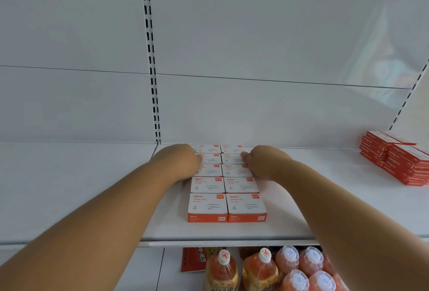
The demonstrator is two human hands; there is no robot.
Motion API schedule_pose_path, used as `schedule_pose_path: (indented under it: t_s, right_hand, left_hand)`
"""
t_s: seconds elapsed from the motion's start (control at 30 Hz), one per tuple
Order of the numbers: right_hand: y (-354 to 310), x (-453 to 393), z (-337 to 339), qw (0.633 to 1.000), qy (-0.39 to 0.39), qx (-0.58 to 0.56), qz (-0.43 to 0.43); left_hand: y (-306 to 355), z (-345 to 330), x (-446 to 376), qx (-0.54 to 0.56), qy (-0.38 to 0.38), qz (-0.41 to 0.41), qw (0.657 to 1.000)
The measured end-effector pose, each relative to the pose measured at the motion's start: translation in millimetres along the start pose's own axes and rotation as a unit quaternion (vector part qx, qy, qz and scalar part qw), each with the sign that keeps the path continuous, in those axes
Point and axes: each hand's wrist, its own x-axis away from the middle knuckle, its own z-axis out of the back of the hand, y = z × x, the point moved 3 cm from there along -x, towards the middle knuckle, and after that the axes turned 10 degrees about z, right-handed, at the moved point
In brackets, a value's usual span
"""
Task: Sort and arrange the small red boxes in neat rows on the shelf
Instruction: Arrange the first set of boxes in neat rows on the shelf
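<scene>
Landmark: the block of paper-clip boxes [226, 184], two columns by five rows, white tops with red fronts, sitting mid-shelf [92, 186] and running from near the front edge back to the rear wall. Your left hand [185, 159] lies against the left flank of the block at its second and third rows from the back; your right hand [255, 160] lies against the right flank at the same depth. Both hands press inward with fingers on the box sides and tops; how far the fingers curl is hidden, so I cannot tell whether anything is gripped or merely pushed. Judgement: you are squaring the rear rows. Handling estimate: small cardboard cartons, light, stiff at the edges, soft in the top panels, likely to slide easily on the painted shelf. Take them by the short side walls, not the lids, and push low so no row tips or rides up. Well to the right of the block, a stack of flat red boxes [397, 158] waits unsorted. Below the block, bottles [260, 267] occupy the lower shelf.
</scene>
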Motion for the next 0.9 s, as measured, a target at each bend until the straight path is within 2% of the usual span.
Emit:
schedule_pose_path:
  t_s: [0.2, 0.3, 0.47, 0.63, 0.9]
  right_hand:
    - [-10, 4, 2, 0.999, -0.001, 0.026, 0.041]
    - [-12, 5, 3, 0.999, 0.024, -0.005, 0.025]
    - [-13, 3, 1, 0.998, -0.004, 0.036, 0.049]
    - [1, -17, 5, 1.000, 0.005, -0.027, -0.012]
    - [2, -43, -1, 1.000, 0.009, -0.025, 0.001]
  left_hand:
    - [-2, -7, -5, 0.015, 0.002, -0.009, 1.000]
    - [-2, -7, -4, 0.013, 0.005, -0.012, 1.000]
    - [-2, -8, -6, 0.016, -0.009, -0.016, 1.000]
    - [0, 8, -15, -0.006, -0.010, 0.005, 1.000]
    - [5, -1, -41, -0.020, 0.000, 0.006, 1.000]
